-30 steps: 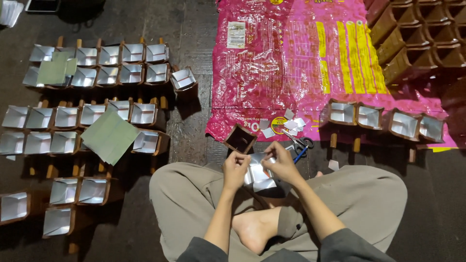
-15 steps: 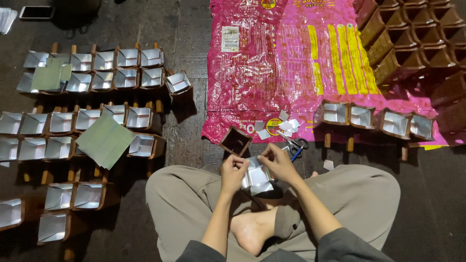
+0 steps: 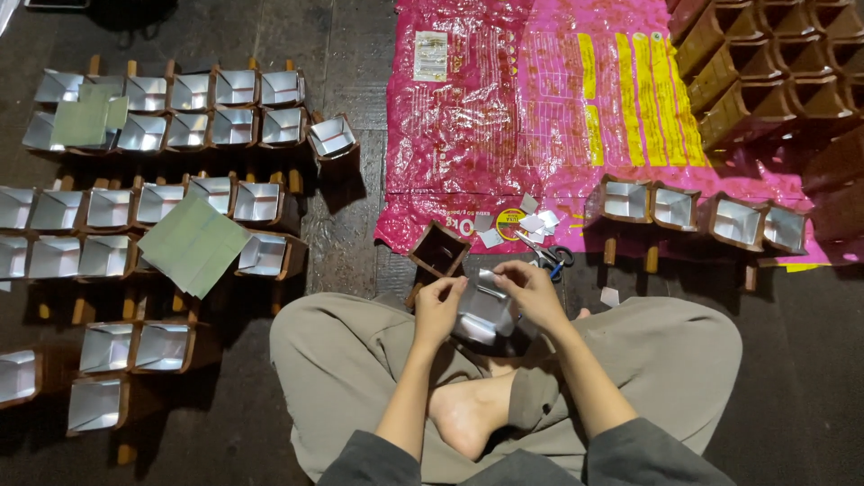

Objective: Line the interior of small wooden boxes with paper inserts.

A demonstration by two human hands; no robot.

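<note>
I sit cross-legged on the floor. My left hand (image 3: 438, 306) and my right hand (image 3: 529, 290) both grip a small brown box lined with silver foil (image 3: 483, 315), held over my lap. The left hand pinches its left edge and the right hand presses foil along its top right edge. Just beyond my hands an unlined brown box (image 3: 439, 249) stands on the floor. Scissors with blue handles (image 3: 549, 256) lie next to several small paper scraps (image 3: 524, 220) on the edge of a pink plastic sack (image 3: 558, 108).
Several foil-lined boxes (image 3: 189, 135) stand in rows at the left, with green sheets (image 3: 192, 243) lying on them. Other lined boxes (image 3: 697, 211) stand in a row at the right. Unlined brown boxes (image 3: 765, 63) are stacked at the top right.
The view has shifted slightly. My hands keep working the foil on the box in my lap; their grip has barely moved.
</note>
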